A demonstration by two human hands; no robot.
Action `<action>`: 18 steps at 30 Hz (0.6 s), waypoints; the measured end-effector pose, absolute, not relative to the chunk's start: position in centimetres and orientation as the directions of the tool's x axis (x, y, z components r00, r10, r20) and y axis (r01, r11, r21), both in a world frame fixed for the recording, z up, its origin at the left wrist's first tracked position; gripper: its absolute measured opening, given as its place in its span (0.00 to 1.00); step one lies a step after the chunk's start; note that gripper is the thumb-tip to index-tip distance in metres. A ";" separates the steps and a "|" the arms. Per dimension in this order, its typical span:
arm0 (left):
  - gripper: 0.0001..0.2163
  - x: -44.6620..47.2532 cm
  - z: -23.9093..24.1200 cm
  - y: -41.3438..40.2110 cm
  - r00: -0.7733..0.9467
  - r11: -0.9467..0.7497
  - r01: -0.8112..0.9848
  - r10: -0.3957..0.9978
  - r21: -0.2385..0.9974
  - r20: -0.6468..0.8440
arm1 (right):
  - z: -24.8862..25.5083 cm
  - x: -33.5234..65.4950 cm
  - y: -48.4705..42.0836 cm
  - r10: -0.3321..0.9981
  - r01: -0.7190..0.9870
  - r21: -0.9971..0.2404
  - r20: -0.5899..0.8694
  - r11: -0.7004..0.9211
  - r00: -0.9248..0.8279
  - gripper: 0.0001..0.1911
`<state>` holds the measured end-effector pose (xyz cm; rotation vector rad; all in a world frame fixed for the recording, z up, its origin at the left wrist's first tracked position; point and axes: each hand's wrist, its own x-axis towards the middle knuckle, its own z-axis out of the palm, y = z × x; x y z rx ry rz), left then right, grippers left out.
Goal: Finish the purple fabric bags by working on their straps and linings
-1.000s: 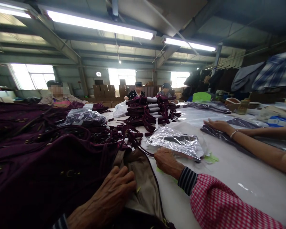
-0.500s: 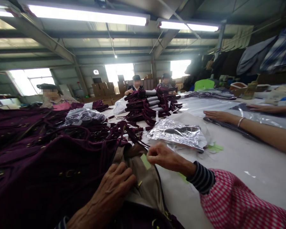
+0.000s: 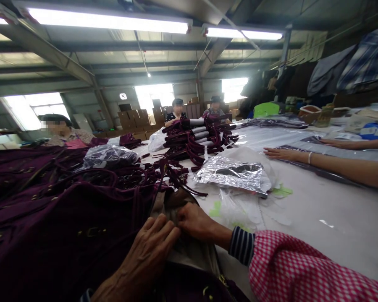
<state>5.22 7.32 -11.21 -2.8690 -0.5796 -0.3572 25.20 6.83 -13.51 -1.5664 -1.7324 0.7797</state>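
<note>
"So, starting from the left edge; anything good?"

"Yeah; a heap of dark purple bags (image 3: 22,180) along that side, with a co-worker (image 3: 71,137) behind; right up front, one big purple bag (image 3: 66,222), small buckle (image 3: 91,232) on the side, mouth facing right; crumpled clear packet (image 3: 110,155) just beyond."

"And the hands?"

"Left hand (image 3: 153,241) palm-down at the big bag's mouth, fingers bent and close together on the beige lining (image 3: 193,253); can't tell if pinching any fabric."

"Same for the other?"

"Kinda; right hand (image 3: 193,220) just beside, fingers curled in at the lining; tips mostly hidden, so can't tell about a grip; farther back, a tall stack of purple straps (image 3: 179,138) with pale wraps (image 3: 199,130)."

"Farther right?"

"Shiny silver packet (image 3: 233,172) on the white table (image 3: 308,222); green scraps (image 3: 282,190) nearby; lastly, another person's hand (image 3: 279,153), laid flat."
</note>
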 end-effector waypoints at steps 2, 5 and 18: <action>0.15 5.1 -11.3 7.3 0.890 -0.908 0.402 0.356 -0.120 0.284 | -13.3 25.1 6.4 0.984 0.771 -0.618 0.164 0.152 -0.062 0.04; 0.11 4.8 -11.6 7.6 0.884 -0.905 0.411 0.367 -0.108 0.292 | -12.5 26.0 5.4 0.979 0.794 -0.579 0.183 0.183 -0.092 0.04; 0.09 5.3 -10.7 8.4 0.919 -0.926 0.365 0.342 -0.096 0.198 | -9.4 26.9 1.3 0.923 0.867 -0.331 0.026 0.371 -0.385 0.05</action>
